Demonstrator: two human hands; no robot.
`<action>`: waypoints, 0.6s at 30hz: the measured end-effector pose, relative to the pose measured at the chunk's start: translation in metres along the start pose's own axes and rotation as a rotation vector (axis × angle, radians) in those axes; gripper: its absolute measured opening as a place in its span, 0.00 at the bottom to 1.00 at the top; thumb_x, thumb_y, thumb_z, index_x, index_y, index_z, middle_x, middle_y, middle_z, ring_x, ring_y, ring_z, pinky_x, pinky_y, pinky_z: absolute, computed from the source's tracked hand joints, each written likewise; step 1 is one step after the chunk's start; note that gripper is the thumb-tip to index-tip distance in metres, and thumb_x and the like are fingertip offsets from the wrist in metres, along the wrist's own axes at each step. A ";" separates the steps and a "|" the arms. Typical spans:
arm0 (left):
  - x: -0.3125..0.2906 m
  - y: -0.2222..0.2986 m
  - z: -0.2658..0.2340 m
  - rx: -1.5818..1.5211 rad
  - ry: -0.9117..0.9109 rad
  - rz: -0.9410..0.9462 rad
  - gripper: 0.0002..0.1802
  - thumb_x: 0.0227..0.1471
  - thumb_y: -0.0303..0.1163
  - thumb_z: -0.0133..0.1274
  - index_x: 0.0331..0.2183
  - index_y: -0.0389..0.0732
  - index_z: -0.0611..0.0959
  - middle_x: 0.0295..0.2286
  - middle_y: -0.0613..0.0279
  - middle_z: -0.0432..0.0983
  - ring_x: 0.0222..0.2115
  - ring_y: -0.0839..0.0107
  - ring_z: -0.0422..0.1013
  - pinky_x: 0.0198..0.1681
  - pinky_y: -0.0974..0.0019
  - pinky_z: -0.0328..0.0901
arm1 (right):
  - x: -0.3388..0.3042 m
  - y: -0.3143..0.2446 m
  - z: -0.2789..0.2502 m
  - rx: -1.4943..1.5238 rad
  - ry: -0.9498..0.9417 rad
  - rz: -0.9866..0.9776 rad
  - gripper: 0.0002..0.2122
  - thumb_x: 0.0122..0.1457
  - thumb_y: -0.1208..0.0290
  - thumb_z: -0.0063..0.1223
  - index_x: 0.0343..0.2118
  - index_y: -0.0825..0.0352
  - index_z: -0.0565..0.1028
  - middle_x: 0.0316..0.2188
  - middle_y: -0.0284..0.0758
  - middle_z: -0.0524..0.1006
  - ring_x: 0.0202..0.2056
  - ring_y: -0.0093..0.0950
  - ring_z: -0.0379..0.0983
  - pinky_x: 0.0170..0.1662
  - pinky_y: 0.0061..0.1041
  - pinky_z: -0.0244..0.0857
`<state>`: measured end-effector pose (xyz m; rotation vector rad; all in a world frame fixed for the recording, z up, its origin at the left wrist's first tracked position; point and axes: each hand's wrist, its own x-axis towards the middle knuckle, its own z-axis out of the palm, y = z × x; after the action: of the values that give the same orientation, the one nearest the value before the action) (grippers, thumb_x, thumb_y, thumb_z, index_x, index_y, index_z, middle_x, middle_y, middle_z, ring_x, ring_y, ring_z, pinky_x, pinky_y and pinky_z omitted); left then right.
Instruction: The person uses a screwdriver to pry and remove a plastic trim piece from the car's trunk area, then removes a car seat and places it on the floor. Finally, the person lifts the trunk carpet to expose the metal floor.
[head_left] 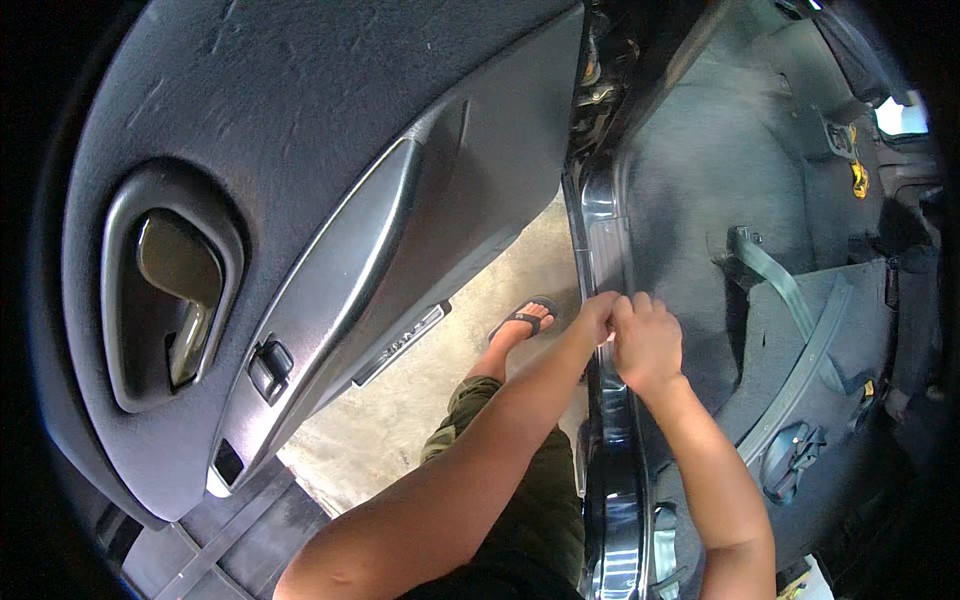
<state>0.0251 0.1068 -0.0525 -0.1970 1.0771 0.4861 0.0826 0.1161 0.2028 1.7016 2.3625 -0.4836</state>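
Observation:
My left hand [598, 316] and my right hand [648, 342] meet over the car's door sill [612, 450], about midway along it. The left hand's fingers are curled and pressed against the right hand's. My right hand is closed too, its knuckles toward the far end of the sill. Whatever lies between the fingers is hidden by the hands. Just beyond them runs a ribbed sill plate [606, 248]. On the right is the grey carpeted car floor [690, 190].
At left stands the opened car door [480, 190] with its inner handle [180, 260] and window switch [270, 370]. My sandalled foot [527, 318] rests on the concrete floor [350, 440] between door and sill. Inside lie a pale green strap [775, 275] and a dark looped piece [793, 460].

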 end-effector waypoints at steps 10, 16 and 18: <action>-0.008 0.009 0.023 -0.159 0.410 0.024 0.07 0.52 0.27 0.62 0.24 0.37 0.82 0.19 0.60 0.76 0.14 0.69 0.68 0.16 0.58 0.60 | -0.016 0.010 0.008 0.175 -0.046 0.076 0.10 0.55 0.74 0.56 0.41 0.66 0.74 0.36 0.42 0.74 0.37 0.44 0.77 0.38 0.43 0.74; -0.012 0.008 0.026 -0.035 0.460 0.056 0.07 0.51 0.26 0.59 0.24 0.35 0.81 0.20 0.54 0.77 0.17 0.66 0.70 0.20 0.60 0.65 | -0.031 0.023 0.015 0.202 0.121 -0.050 0.08 0.54 0.76 0.56 0.38 0.66 0.75 0.34 0.39 0.75 0.36 0.43 0.76 0.38 0.42 0.73; -0.013 0.007 0.025 0.028 0.451 0.091 0.12 0.50 0.33 0.58 0.22 0.35 0.81 0.17 0.57 0.75 0.14 0.67 0.68 0.17 0.60 0.61 | -0.037 0.024 0.016 0.229 0.160 -0.067 0.08 0.53 0.77 0.56 0.37 0.66 0.76 0.35 0.39 0.75 0.37 0.42 0.75 0.38 0.41 0.73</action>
<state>0.0368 0.1186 -0.0291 -0.2398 1.5376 0.5207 0.1167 0.0845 0.1969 1.8237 2.5694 -0.6761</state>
